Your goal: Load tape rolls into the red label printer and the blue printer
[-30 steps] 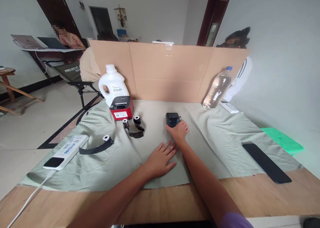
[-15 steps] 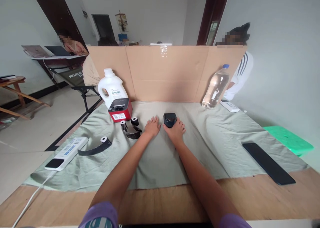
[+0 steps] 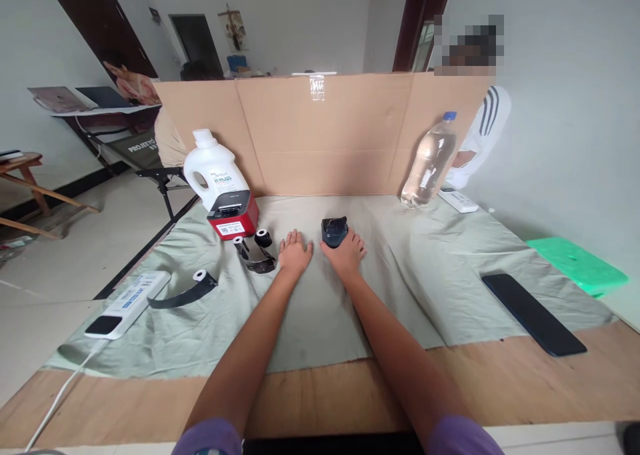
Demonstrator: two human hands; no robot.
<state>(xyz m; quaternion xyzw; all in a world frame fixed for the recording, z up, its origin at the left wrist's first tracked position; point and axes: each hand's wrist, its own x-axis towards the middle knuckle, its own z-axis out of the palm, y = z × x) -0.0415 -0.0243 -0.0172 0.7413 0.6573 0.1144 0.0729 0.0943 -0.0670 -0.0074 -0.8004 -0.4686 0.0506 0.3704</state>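
Observation:
My right hand [image 3: 345,250] is curled round the near end of a small black box-shaped device [image 3: 334,231], thumb on its left and fingers along its right. A dark lid-like piece stands up at the device's top; its inside is hidden. Palm down on the cloth, my left hand [image 3: 295,252] lies flat with fingers stretched out, a short way left of the device and holding nothing. Left of that hand are two joined rolls of black ribbon [image 3: 260,262] with white cores. Behind them sits a red and black printer-like box [image 3: 233,215].
A white jug [image 3: 215,165] and a clear bottle [image 3: 429,165] stand before a cardboard screen [image 3: 320,135]. Another ribbon roll [image 3: 200,283] lies near a white power strip [image 3: 130,305]. A black phone [image 3: 533,314] lies at right, beyond it a green stool [image 3: 577,265]. People sit behind the screen.
The camera view has shifted slightly. On the black device the top piece now looks more raised. Both hands keep nearly the same places on the cloth and the device.

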